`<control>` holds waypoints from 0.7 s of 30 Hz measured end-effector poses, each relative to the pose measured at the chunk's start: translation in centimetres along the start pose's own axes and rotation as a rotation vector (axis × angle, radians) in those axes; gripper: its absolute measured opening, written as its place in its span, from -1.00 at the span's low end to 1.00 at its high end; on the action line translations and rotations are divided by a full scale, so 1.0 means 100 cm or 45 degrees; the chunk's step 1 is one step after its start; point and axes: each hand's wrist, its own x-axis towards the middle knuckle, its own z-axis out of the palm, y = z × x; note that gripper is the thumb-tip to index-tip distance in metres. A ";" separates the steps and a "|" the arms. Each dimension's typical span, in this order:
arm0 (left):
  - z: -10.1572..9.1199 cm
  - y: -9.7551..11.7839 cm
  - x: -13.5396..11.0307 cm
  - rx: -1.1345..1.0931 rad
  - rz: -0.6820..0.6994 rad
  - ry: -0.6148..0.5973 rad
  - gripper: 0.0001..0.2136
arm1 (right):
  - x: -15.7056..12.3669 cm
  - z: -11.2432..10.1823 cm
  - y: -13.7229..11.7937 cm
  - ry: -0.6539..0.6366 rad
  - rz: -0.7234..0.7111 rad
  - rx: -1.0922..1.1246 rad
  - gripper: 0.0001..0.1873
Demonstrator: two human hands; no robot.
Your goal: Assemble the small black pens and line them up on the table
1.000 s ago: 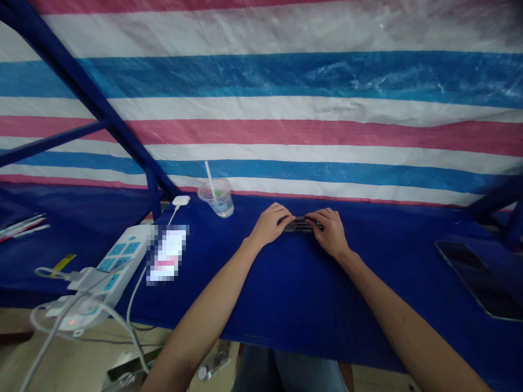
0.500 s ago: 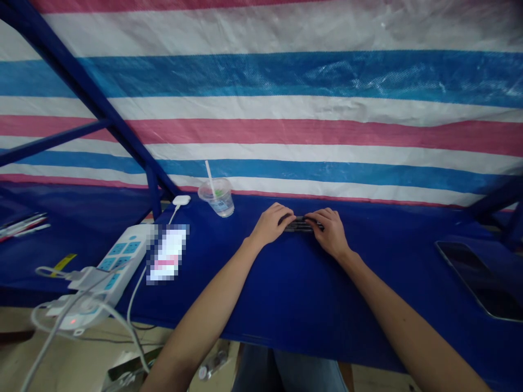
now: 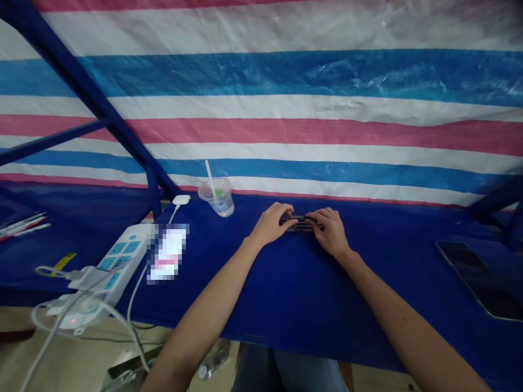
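1. Between the two hands lies a small dark ribbed object [image 3: 301, 223], a low, narrow bar with long parallel ridges and a slight sheen. It is too small to tell its exact kind or material. It rests on the bench, its length running from hand to hand.
2. The left hand [image 3: 269, 223] is curved narrowly over the object's left end, with the fingers pressed against it.
3. The right hand [image 3: 330, 231] mirrors it at the right end, so the object is held between both hands.
4. Under the hands, the bench [image 3: 286, 305] is covered by a deep blue woven sheet [image 3: 310, 310] with a fine, matte texture.
5. Beyond the left hand stands a clear plastic cup [image 3: 216, 197] with a white straw [image 3: 209, 174], and further left lies a white charging puck [image 3: 181, 200] with its cable.
6. Left of the left hand lies a flat pale rectangle [image 3: 167, 254], too pixelated to identify, and past it a white power strip [image 3: 122, 256] with blue sockets.
7. Well right of the right hand lies a dark glass tablet [image 3: 478, 279] with a thin rim.
8. Behind everything hangs a striped woven tarp [image 3: 261, 125] in pink, white and blue.
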 end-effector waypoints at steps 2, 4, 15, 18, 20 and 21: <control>0.001 -0.001 0.000 0.014 0.009 0.000 -0.84 | 0.000 0.000 0.000 0.001 -0.009 0.002 -0.81; 0.001 -0.001 0.001 0.020 0.057 -0.007 -0.81 | 0.000 0.000 0.000 0.006 -0.019 0.003 -0.82; 0.003 -0.005 0.001 0.030 0.102 -0.009 -0.80 | 0.000 0.000 -0.001 0.002 -0.021 -0.005 -0.80; 0.002 -0.005 0.001 0.029 0.094 -0.001 -0.73 | 0.000 0.000 -0.002 -0.005 -0.027 -0.019 -0.76; 0.002 -0.004 0.002 0.025 0.071 0.015 -0.74 | 0.000 0.000 -0.001 0.021 -0.019 -0.027 -0.76; 0.002 -0.004 0.001 0.023 0.057 0.026 -0.75 | 0.000 0.000 -0.001 0.040 -0.006 -0.033 -0.78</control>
